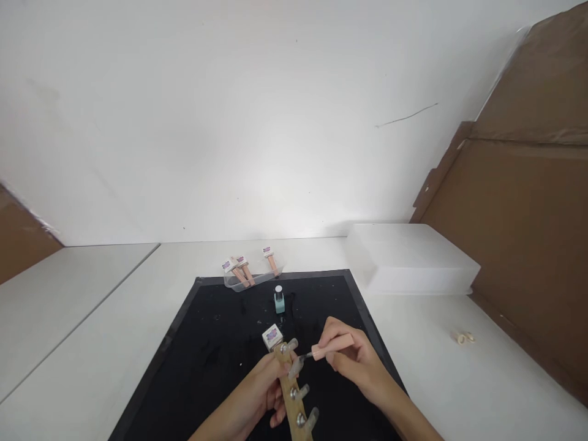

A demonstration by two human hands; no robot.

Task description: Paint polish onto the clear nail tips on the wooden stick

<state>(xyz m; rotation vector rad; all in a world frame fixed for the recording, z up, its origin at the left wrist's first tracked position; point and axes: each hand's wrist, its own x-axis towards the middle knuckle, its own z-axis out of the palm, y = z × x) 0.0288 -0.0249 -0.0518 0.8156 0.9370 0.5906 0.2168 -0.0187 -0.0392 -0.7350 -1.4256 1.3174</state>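
My left hand is closed around a wooden stick that carries several clear false nail tips and a small labelled block at its top end. My right hand pinches a pink-handled nail polish brush, its tip touching one of the nail tips. Both hands hover over a black mat. An open pale teal polish bottle stands upright on the mat just beyond the stick.
A clear tray holding three more wooden sticks with labelled blocks sits at the mat's far edge. A white box lies at the right rear. Brown cardboard leans on the right. A small pale object rests on the white table.
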